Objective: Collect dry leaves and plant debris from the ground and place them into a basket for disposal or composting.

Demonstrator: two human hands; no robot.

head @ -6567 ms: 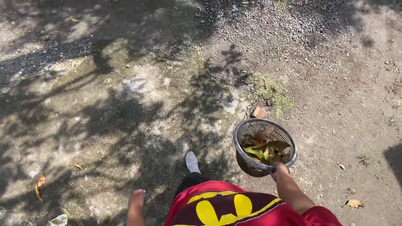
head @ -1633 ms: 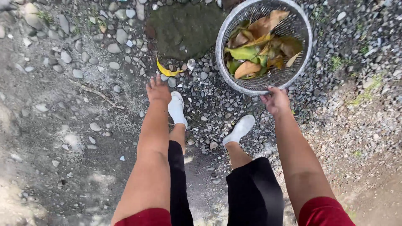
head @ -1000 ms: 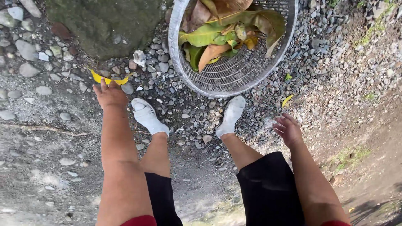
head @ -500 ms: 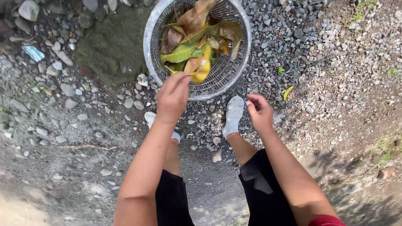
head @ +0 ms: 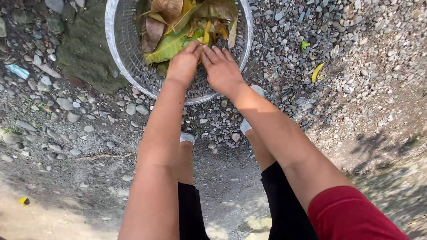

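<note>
A round mesh basket stands on the gravel ground at the top of the view, its far side cut off by the frame edge. It holds a heap of leaves, green, yellow and brown. Both hands are inside it, side by side and touching at the fingers. The left hand lies palm down with fingers curled loosely onto the leaves; the right hand is spread flat, fingers extended on the heap, gripping nothing that shows. A mossy flat stone sits just beside the basket on the left. Two white shoes stand near the basket's rim. A yellow leaf lies on the gravel to the right, well apart
</note>
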